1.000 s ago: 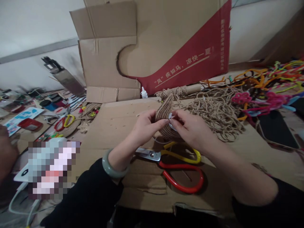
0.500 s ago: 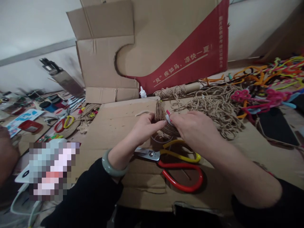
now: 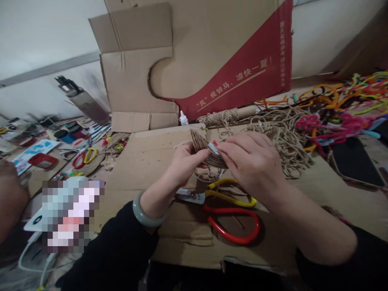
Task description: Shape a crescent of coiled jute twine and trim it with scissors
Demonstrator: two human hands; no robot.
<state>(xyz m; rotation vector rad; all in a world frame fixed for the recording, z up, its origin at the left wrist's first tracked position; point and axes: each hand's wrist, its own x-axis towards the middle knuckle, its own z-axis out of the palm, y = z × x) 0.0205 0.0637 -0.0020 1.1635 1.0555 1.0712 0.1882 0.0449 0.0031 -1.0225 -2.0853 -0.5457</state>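
Note:
My left hand (image 3: 185, 163) is closed on the edge of a coiled jute-twine piece (image 3: 198, 141), its thumb pressed across the top. Close against it, my right hand (image 3: 253, 155) pinches a small white piece with a pink end (image 3: 214, 148) over the twine; its exact kind I cannot make out. The right hand's fingers hide part of the coil. Just below the hands lie large scissors (image 3: 233, 239) with one red and one yellow handle, on the cardboard sheet (image 3: 145, 161). A thin clear ring (image 3: 209, 177) shows under the coil.
Loose jute twine (image 3: 292, 149) is heaped at the right, with a twine roll (image 3: 221, 117) and a small white nozzle bottle (image 3: 183, 118) behind. A cardboard panel (image 3: 133, 81) stands at the back. A dark phone (image 3: 357, 163) lies right; another person's hand (image 3: 10, 194) shows left.
The twine piece has tilted, its upper end swinging left. The white piece shows more fully between my hands, and my right hand has lifted slightly. The scissors stay put.

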